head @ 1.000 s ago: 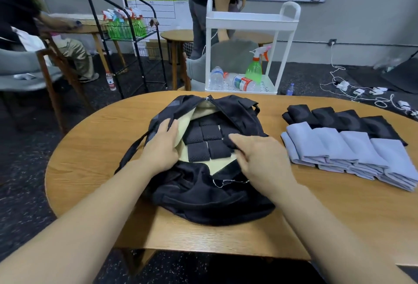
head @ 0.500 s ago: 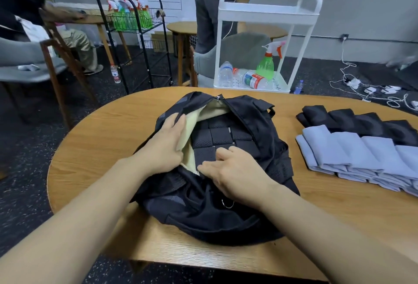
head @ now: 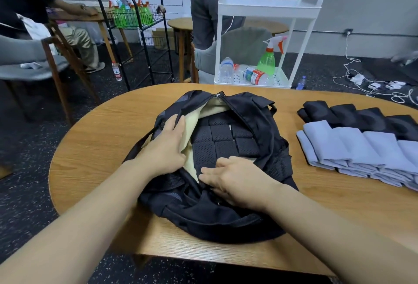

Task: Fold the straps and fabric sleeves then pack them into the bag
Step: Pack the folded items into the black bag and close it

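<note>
Center frame, right hand (head: 237,179) w/ fingers flat has slid to the bag (head: 226,213) mouth's near edge, left hand (head: 167,148) gripping its rim, folded straps (head: 222,141) packed inside; sleeves (head: 359,148) waiting at right.

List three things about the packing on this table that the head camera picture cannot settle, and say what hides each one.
1. Head view: how deep the folded black straps stack in the bag; only the top layer shows.
2. Head view: where the rows of grey sleeves and black sleeves end; the right edge cuts them off.
3. Head view: what the right hand fingertips touch; bag fabric covers them.
</note>
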Available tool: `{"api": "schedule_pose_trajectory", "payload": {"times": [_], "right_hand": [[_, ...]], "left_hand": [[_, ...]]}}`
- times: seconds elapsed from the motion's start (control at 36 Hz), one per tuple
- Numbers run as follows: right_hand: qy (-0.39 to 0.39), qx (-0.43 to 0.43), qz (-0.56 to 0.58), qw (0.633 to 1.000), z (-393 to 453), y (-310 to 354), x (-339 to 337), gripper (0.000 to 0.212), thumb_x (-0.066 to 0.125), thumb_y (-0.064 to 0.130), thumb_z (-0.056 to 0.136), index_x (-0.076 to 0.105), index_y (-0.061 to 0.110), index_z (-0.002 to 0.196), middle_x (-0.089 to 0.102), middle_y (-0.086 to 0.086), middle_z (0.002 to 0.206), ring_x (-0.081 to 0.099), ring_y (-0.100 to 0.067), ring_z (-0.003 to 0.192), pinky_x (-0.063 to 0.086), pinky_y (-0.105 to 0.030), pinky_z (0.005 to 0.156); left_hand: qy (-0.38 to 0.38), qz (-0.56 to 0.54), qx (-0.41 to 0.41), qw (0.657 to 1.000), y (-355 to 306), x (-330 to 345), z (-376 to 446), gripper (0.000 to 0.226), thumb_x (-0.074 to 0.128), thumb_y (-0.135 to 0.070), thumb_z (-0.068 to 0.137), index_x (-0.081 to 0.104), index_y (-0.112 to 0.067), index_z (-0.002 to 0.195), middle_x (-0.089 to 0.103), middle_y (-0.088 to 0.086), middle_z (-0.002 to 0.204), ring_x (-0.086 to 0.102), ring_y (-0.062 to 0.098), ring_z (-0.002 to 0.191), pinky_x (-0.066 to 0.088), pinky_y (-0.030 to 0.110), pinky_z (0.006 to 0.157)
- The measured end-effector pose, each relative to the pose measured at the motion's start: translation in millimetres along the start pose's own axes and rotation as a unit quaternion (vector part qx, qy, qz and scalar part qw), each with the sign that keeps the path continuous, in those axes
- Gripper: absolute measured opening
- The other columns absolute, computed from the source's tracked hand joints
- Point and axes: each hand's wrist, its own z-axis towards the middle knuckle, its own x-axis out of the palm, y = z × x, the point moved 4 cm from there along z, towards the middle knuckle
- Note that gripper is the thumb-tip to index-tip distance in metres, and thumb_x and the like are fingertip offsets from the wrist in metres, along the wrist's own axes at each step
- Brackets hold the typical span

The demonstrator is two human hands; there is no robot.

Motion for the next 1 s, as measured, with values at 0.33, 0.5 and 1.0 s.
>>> {"api": "schedule_pose_trajectory", "payload": {"times": [0.33, 0.5, 1.0], "right_hand": [[0.091, 0.085, 0.105, 0.987, 8.9, -11.3, -3.5, 0.019, 0.055, 0.030, 0.095, 0.066, 0.021, 0.108, 0.066, 0.006, 0.114, 0.052, -0.024, 0.101, 0.046, -0.040, 0.084], [0.094, 0.152, 0.144, 0.973, 10.1, -18.6, -5.5, 0.032, 0.062, 0.036, 0.091, 0.065, 0.033, 0.123, 0.064, 0.006, 0.128, 0.053, -0.021, 0.115, 0.045, -0.036, 0.093], [0.056, 0.209, 0.183, 0.959, 6.3, -12.5, -28.0, 0.017, 0.055, 0.021, 0.092, 0.071, 0.022, 0.094, 0.068, 0.003, 0.093, 0.056, -0.024, 0.094, 0.043, -0.032, 0.072]], "left_hand": [[0.037, 0.105, -0.027, 0.993, -10.6, 2.1, -2.4, 0.108, 0.056, -0.007, 0.080, -0.024, -0.025, 0.151, -0.032, -0.012, 0.156, 0.050, 0.026, 0.120, 0.041, 0.029, 0.066], [0.058, 0.073, -0.034, 0.995, -10.1, -11.7, -3.7, 0.109, 0.050, 0.003, 0.079, -0.025, -0.031, 0.150, -0.033, -0.017, 0.154, 0.056, 0.024, 0.110, 0.056, 0.040, 0.077], [0.050, 0.052, -0.022, 0.997, -5.6, -16.8, -3.0, 0.106, 0.047, 0.005, 0.078, -0.022, -0.029, 0.151, -0.031, -0.020, 0.154, 0.056, 0.029, 0.110, 0.055, 0.044, 0.079]]}}
